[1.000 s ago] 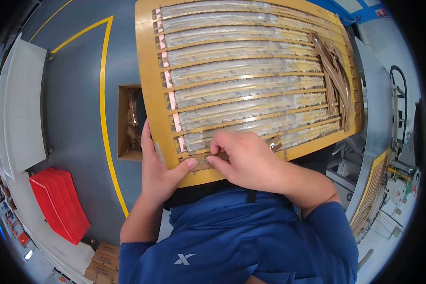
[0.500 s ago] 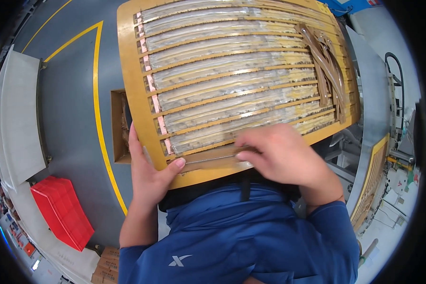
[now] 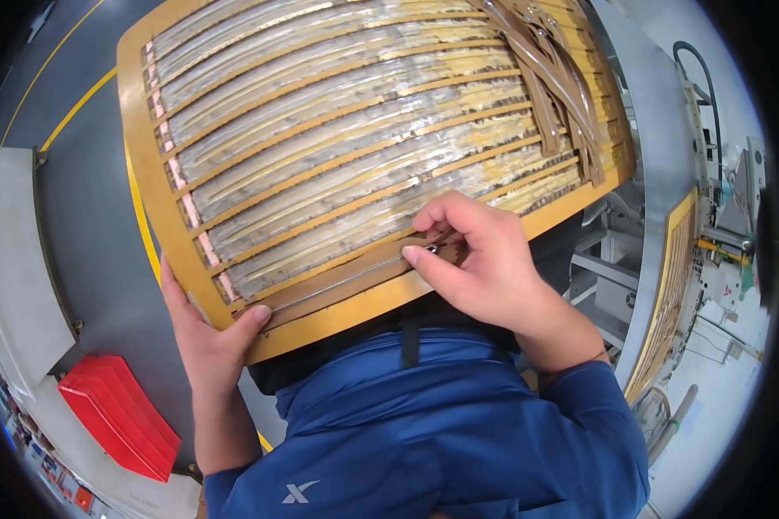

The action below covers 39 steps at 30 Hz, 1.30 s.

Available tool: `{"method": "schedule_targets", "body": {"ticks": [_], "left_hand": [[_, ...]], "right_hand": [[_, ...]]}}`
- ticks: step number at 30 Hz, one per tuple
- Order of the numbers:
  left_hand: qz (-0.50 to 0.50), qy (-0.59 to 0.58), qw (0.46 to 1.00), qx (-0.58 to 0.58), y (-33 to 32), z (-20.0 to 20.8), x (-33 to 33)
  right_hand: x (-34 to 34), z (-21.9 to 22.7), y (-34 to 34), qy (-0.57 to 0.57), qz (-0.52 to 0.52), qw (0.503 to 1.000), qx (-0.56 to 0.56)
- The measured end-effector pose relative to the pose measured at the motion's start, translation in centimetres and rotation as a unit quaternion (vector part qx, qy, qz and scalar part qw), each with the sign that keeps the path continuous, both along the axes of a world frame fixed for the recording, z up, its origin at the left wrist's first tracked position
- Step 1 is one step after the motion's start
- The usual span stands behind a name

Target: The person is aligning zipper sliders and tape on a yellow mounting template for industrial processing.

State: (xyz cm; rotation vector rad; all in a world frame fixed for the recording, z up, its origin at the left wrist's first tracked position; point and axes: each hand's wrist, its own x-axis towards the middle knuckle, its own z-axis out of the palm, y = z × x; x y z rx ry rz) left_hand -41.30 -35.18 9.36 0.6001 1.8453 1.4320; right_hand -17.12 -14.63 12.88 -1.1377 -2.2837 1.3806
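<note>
A yellow slotted board (image 3: 147, 147) spreads before me, its long parallel slots lined with clear film and pink strips at the left. Along its nearest slot lies a brown zipper (image 3: 346, 281) with metallic teeth. My left hand (image 3: 212, 346) clasps the board's near left corner, thumb pressing the zipper's left end, other fingers partly hidden beyond the edge. Near the zipper's right part, my right hand (image 3: 493, 259) pinches it between thumb and curled fingers, by a small shiny piece that may be the slider. Several loose brown zippers (image 3: 571, 86) lie heaped across the board's right side.
On the left, a red crate (image 3: 121, 415) rests against a long white surface (image 3: 13, 259). Yellow lines (image 3: 80, 108) mark the grey floor. To the right are a metal frame (image 3: 610, 268), another yellow slotted board (image 3: 666, 298) and white equipment with cables and hoses.
The board appears shifted left and tilted in view. Relative to it, my right hand is farther right along the zipper, leaving a longer stretch showing. My left hand keeps the corner.
</note>
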Motion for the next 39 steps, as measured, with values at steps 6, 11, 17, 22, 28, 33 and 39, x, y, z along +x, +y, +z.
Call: {"method": "schedule_targets", "body": {"ticks": [6,11,17,22,28,33,39], "left_hand": [[0.017,-0.009,1.0,0.001,0.4,0.3,0.3],[0.011,0.018,0.999,-0.027,0.3,0.6,0.3],[0.022,0.002,1.0,-0.01,0.6,0.3,0.4],[0.01,0.012,1.0,-0.014,0.6,0.4,0.3],[0.017,-0.002,1.0,-0.012,0.8,0.7,0.2],[0.013,-0.023,0.999,0.026,0.1,-0.1,0.0],[-0.003,0.0,1.0,0.013,-0.5,0.0,0.2]], "right_hand": [[0.2,0.1,0.4,-0.037,0.012,0.999,-0.015],[0.0,-0.2,0.5,-0.033,0.006,0.999,-0.019],[0.2,-0.4,0.7,-0.049,0.022,0.998,0.011],[0.0,-0.3,0.8,-0.067,0.031,0.997,0.023],[-0.4,0.2,0.5,-0.055,0.05,0.996,0.052],[-0.5,2.1,1.0,-0.059,0.192,0.926,0.32],[-3.8,-0.8,-2.2,0.05,0.428,0.873,0.229]]}}
